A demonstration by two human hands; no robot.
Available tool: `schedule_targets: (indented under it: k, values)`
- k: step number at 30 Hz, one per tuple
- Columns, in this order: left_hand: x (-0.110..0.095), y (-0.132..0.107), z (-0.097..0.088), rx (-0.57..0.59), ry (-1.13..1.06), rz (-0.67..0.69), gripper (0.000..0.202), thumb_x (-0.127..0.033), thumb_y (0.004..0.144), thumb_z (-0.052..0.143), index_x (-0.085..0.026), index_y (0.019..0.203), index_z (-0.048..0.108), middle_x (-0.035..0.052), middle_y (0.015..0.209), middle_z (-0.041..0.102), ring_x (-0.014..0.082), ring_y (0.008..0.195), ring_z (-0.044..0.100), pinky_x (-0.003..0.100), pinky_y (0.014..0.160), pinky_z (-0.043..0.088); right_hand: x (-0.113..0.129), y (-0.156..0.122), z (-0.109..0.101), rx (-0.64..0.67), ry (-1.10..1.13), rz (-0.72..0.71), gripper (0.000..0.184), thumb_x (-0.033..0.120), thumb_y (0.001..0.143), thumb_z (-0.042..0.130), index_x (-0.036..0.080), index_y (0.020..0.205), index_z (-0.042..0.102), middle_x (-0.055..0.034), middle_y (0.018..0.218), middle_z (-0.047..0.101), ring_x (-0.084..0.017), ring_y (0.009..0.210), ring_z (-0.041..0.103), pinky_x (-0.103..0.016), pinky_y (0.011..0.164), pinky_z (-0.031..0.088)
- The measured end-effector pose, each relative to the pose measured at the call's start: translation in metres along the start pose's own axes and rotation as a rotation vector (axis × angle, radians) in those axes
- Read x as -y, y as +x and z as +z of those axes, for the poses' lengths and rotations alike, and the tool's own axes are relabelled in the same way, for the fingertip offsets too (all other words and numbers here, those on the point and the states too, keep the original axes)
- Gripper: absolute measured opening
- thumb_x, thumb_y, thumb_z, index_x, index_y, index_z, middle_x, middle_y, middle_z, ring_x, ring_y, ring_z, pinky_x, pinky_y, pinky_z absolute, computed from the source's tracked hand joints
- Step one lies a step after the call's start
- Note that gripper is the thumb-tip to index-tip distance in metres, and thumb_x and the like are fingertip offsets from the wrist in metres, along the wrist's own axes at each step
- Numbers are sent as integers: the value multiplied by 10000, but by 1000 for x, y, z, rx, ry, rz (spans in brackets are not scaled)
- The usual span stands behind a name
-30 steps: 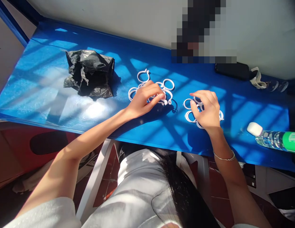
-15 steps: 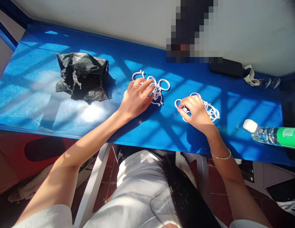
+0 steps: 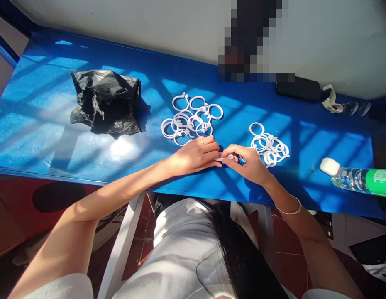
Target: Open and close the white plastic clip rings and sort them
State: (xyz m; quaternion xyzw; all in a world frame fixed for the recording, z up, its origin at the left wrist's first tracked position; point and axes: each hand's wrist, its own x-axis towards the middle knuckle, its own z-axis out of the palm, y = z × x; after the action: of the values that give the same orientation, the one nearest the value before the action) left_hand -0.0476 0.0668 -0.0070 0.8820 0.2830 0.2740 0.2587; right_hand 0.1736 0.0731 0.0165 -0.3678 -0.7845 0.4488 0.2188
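Note:
My left hand (image 3: 197, 154) and my right hand (image 3: 246, 162) meet near the front of the blue table (image 3: 56, 124), fingers pinched together on one white plastic ring (image 3: 224, 157) held between them. Beyond my left hand lies a pile of several white rings (image 3: 189, 118). A second pile of white rings (image 3: 269, 145) lies just right of my right hand. A thin bracelet (image 3: 289, 209) circles my right wrist.
A crumpled black plastic bag (image 3: 104, 101) sits at the left of the table. A water bottle with a green label (image 3: 357, 178) lies at the right edge. A black phone (image 3: 300, 89) and a watch (image 3: 331, 101) rest at the back right by the wall.
Both hands have left the two ring piles and drawn back toward the table's front edge, coming together on a single ring. The left pile is now uncovered.

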Motion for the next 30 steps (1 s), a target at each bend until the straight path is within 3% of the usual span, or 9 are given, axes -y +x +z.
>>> schedule_targets:
  k: [4,7,9,13,15,18,23,28,30]
  values:
    - [-4,1,-1,-78,-368,-96,393,-449,1010,463,-168,884,707,79,822,692,182,804,606,337,844,467,0,0,-2,29,298,97,216,434,931,651,220,955,665,-29,864,674,-165,713,616,-279,637,500]
    - [-6,2,-5,-182,-620,-269,374,-482,952,579,-159,844,733,66,773,691,166,766,597,308,761,458,-4,2,-5,123,529,117,304,471,913,679,201,1051,655,-58,945,691,-161,746,637,-280,672,526]
    - [-7,3,-7,-208,-798,-365,389,-510,912,632,-146,815,728,65,740,679,158,731,592,287,681,444,-5,3,-5,162,615,117,323,475,921,673,182,1056,655,-67,941,694,-136,679,609,-262,618,503]
    - [-10,4,-6,-52,-1171,-477,457,-582,822,709,-125,818,682,56,747,675,87,528,490,248,516,351,-3,5,-3,148,645,169,305,475,943,651,170,933,643,-28,773,650,-108,591,532,-230,530,423]
    - [-12,4,-4,36,-1278,-503,481,-600,796,726,-125,799,654,55,721,666,86,531,482,241,510,318,-1,5,-2,179,637,179,346,511,941,644,168,897,630,-11,715,606,-107,589,503,-227,527,399]
    - [-12,3,0,127,-1383,-506,496,-608,779,731,-140,689,593,22,585,570,118,566,507,257,547,331,-2,4,1,261,681,124,479,622,949,564,153,858,605,-7,695,545,-108,593,455,-232,519,352]
    - [-11,5,5,227,-1454,-494,476,-588,737,739,-153,609,595,-46,471,345,101,469,349,297,529,315,-5,7,8,379,822,32,583,728,904,530,167,747,513,30,648,409,-101,555,339,-241,507,266]
    - [-14,11,0,94,-1435,-428,656,-604,747,698,-205,459,265,-37,446,224,123,465,341,339,543,336,-4,12,8,306,829,-59,631,756,919,427,211,601,407,21,571,376,-132,524,359,-292,537,348]
    - [-12,11,-6,54,-1289,-396,619,-637,789,640,-206,488,313,-24,475,272,139,494,375,340,546,346,-5,12,4,204,726,-10,620,738,953,335,208,684,509,-16,638,481,-169,582,459,-323,585,425]
